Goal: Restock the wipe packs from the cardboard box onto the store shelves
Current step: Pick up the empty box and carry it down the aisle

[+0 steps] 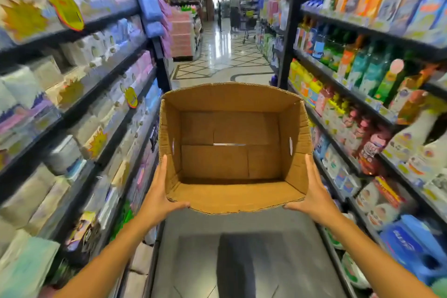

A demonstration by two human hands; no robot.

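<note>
I carry an open cardboard box (232, 196) in front of me in the aisle, above the floor. Its inside shows bare cardboard with no packs in it. My left hand (157, 191) grips the box's left wall, fingers up the outside and thumb along the near bottom corner. My right hand (314, 191) grips the right wall the same way. Wipe and tissue packs (79, 51) fill the blurred shelves on my left.
Dark shelving lines both sides: soft packs on the left shelves (72, 113), bottles and refill pouches on the right shelves (358, 94). A grey floor (242, 261) runs ahead to a patterned tile area. A person (234, 7) with a cart (249, 29) stands far down the aisle.
</note>
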